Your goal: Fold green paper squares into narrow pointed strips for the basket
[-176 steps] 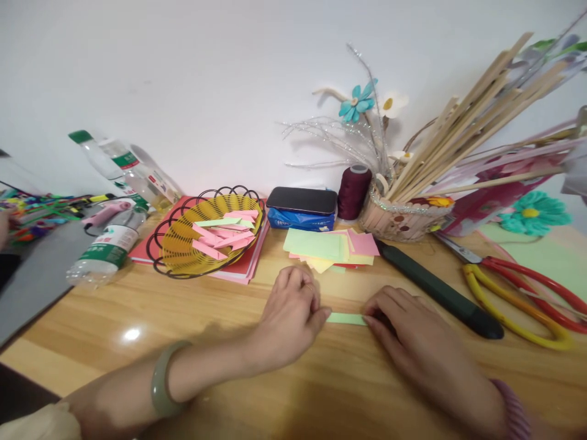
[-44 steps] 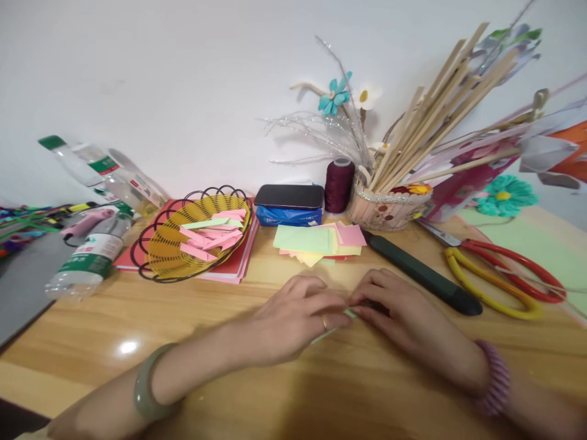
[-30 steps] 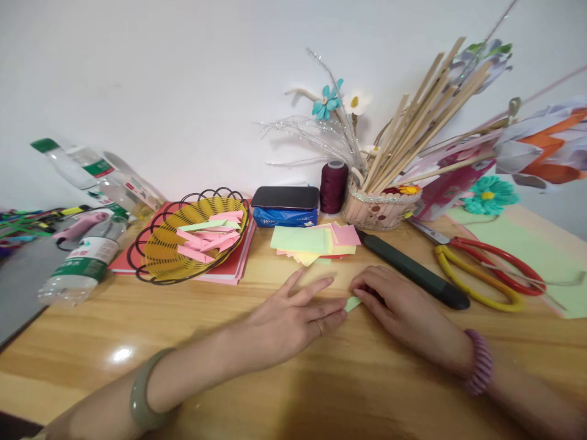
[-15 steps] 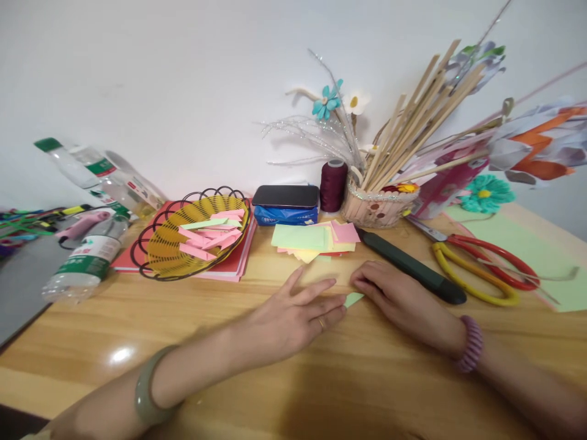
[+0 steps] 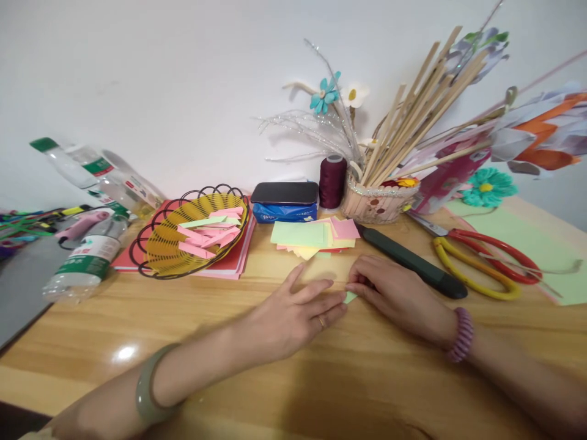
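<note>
Left hand (image 5: 293, 319), grip spread, pins green paper (image 5: 350, 297); right hand (image 5: 395, 292), grip narrow, pinches its edge; pressure should be even.

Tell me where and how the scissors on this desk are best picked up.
Probably by the yellow handle, from the person's side with the right hand: the scissors lie with loops nearer the person, blades pointing away, and a thin twig seems to cross the red loop.
</note>
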Tool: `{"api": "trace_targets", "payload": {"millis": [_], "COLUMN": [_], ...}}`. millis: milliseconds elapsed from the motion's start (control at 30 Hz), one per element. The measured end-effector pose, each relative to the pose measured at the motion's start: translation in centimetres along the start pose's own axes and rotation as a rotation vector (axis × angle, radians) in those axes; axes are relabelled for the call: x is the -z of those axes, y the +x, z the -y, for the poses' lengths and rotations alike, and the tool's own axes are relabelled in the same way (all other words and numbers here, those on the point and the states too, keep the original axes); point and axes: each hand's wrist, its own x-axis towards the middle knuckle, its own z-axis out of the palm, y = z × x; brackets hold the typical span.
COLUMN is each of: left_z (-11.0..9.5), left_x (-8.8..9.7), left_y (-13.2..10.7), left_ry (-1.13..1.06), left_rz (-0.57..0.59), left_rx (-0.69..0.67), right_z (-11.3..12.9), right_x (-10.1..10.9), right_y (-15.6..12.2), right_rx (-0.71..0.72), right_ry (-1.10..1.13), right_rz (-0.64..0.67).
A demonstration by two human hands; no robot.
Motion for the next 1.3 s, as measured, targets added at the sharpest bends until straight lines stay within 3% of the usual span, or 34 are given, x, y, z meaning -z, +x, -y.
{"api": "trace_targets", "payload": {"millis": [133,433,733,1033,1167,1233,1300], "left_z": [-0.6,-2.0,-1.7,-1.3,-2.1,-2.6,-2.9], "left_x": [0.5,1.1,0.4,-0.2,0.0,0.2,0.4], "left_y": [-0.4,-3.8,-4.2,-4.6,-4.2,-3.3,-1.9], "left_ry": [0.050,0.055,-0.017,-0.105,-0.113,-0.130,-0.148], "left_rz": [-0.004,-0.017,-0.035,0.063,-0.056,-0.153,-0.174], "left_rx": [-0.009,0.054,0.077,0.137,0.161,0.209,0.256], "right_z": [0.1,0.3,0.9,0.0,0.1,0.1,0.1], "right_x": [-0.1,-0.2,-0.3,0.1,0.1,0.0,-0.1], "right_y": [-0.1,-0.1,-0.1,-0.2,-0.3,-0.3,-0.3], "right_rx": [0.002,-0.002,-0.047,-0.029,-0.025,-0.027,-0.031], "right_ry": [-0.029,-0.073,-0.092,0.004,0.000,-0.005,-0.010], "right_rz": [-0.011,-0.036,-0.056,-0.021,-0.024,-0.028,-0.039]}}
